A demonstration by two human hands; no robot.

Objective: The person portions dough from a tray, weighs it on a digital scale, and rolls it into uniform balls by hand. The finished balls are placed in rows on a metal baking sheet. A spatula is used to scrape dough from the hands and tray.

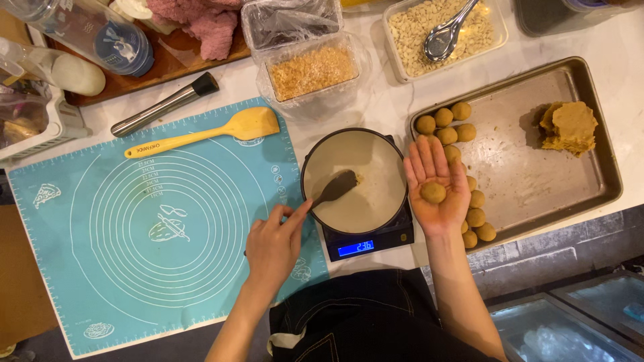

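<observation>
One dough ball (433, 193) rests on the open right hand (437, 191); it looks soft, light, easily dented, best cradled from beneath. Left hand (274, 245) pinches a dark spatula (334, 188) by its handle, blade inside the bowl (353, 179) ahead of that grip.

- Silicone baking mat (100, 268): teal, white concentric rings.
- Spatula (208, 133): yellow.
- Dough balls (444, 118): tan.
- Bowl (376, 167): cream inside, dark rim.
- Scale display (355, 248): blue.
</observation>
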